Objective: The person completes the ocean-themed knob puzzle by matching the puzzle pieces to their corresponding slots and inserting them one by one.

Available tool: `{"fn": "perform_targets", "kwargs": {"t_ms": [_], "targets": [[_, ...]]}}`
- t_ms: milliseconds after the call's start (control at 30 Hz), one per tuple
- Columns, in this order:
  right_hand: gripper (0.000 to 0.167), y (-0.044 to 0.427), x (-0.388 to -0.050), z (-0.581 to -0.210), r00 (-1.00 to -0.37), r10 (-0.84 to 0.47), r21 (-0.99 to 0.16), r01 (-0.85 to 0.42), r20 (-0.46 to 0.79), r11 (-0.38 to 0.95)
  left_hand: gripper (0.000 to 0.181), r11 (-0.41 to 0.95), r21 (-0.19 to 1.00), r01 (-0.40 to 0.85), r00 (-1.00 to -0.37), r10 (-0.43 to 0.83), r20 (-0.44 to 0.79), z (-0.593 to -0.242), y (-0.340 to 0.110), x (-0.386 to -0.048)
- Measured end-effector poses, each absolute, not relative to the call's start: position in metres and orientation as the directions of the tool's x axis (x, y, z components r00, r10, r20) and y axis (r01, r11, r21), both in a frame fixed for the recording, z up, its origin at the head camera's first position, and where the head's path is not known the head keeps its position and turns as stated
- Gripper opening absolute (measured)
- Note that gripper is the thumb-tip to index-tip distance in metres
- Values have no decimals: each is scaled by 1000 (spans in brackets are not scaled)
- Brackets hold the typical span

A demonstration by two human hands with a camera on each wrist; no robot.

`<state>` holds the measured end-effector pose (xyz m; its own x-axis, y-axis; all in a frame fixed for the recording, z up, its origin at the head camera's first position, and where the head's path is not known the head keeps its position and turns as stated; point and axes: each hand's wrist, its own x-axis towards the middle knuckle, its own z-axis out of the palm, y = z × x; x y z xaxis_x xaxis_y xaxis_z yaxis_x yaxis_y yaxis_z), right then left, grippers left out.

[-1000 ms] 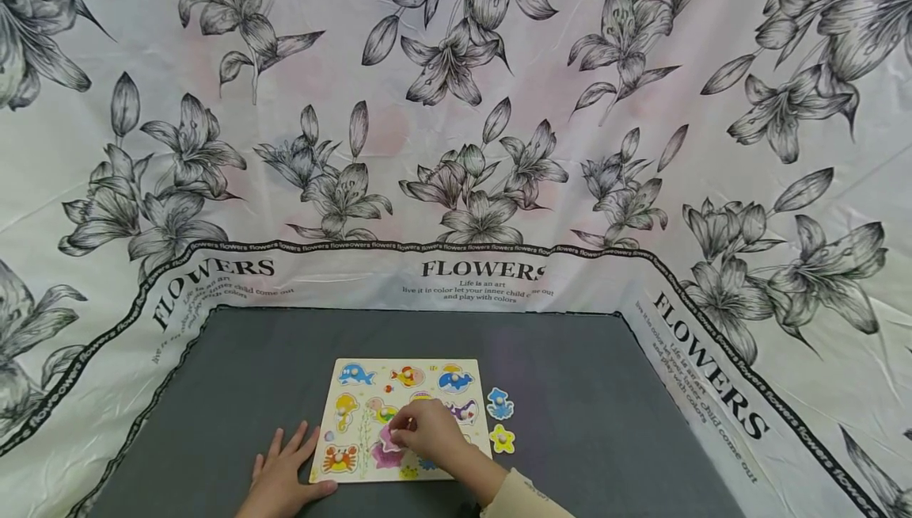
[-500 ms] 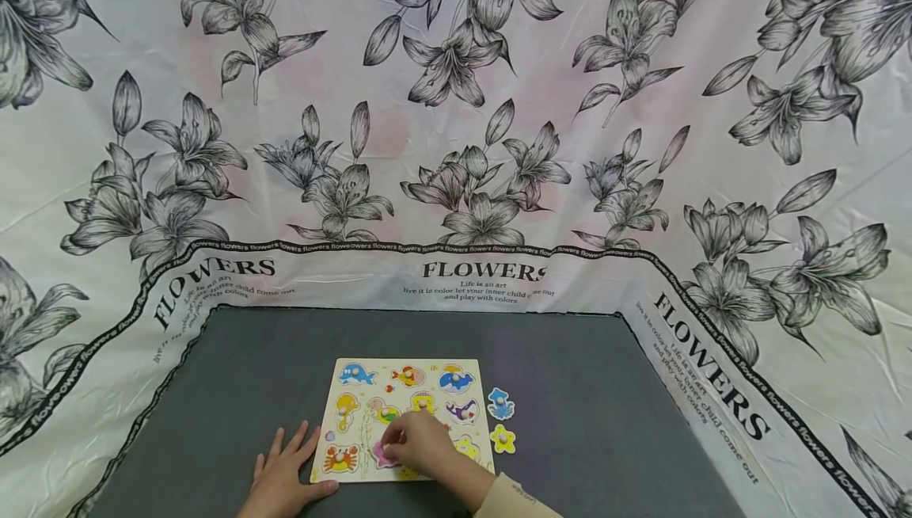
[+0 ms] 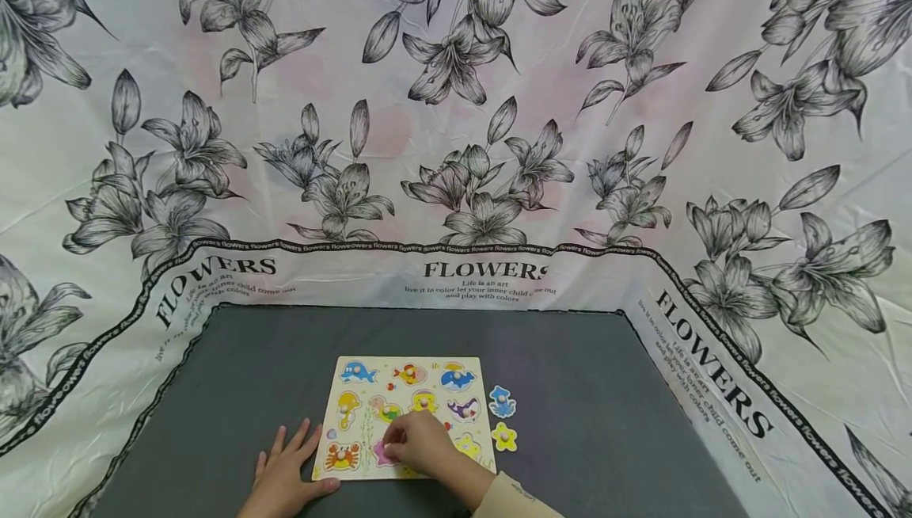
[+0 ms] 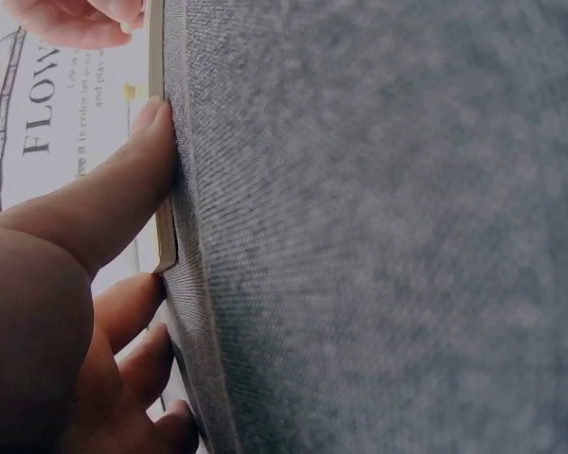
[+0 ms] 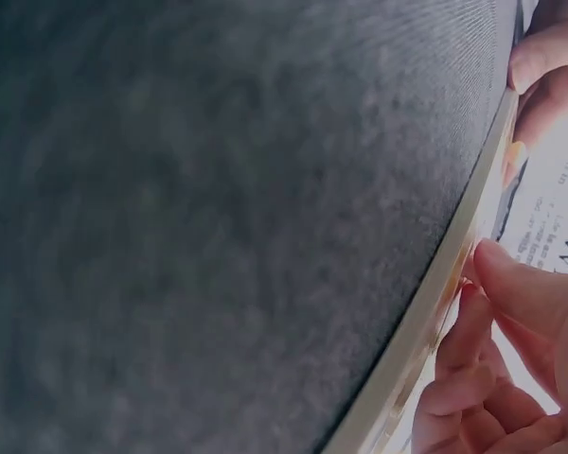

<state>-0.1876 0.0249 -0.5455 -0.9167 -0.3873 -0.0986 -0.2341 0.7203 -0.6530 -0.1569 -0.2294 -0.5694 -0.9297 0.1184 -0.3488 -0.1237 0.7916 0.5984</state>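
Note:
A pale knobbed puzzle board (image 3: 349, 435) with sea-animal pieces lies on the grey table in the head view. My right hand (image 3: 423, 443) is over its lower middle, thumb and forefinger pinching a pink puzzle piece (image 3: 381, 455) that lies at its matching pink spot. Most of that piece is hidden under the fingers; whether it sits fully flat I cannot tell. At the board's near left corner rests my left hand (image 3: 281, 477), fingers spread and thumb against the near edge. The left wrist view shows this thumb (image 4: 133, 180) touching the board's side.
A blue squid-like piece (image 3: 502, 401) and a yellow star-shaped piece (image 3: 504, 437) lie just right of the board. The crab piece (image 3: 343, 456) is at its lower left. Behind the grey tabletop (image 3: 570, 375) hangs a white flower-printed cloth (image 3: 399, 130).
My right hand has brought the pink piece slightly left and down onto its spot, then stayed there over the last half second. The left hand has kept its place at the corner.

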Motion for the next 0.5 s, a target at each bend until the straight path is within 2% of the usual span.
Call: {"fn": "perform_targets", "kwargs": {"t_ms": [267,500], "targets": [[4,30,-189,-539,-909,-401,-661,-230,-117,714,118,793,596,-126,-929,116,-351,-572,-228,-158],[7,54,-201,-526,-922,-386,-636,-279,-33,720,118,797,593,-117,-932,118,-342,-571,-228,-157]]}}
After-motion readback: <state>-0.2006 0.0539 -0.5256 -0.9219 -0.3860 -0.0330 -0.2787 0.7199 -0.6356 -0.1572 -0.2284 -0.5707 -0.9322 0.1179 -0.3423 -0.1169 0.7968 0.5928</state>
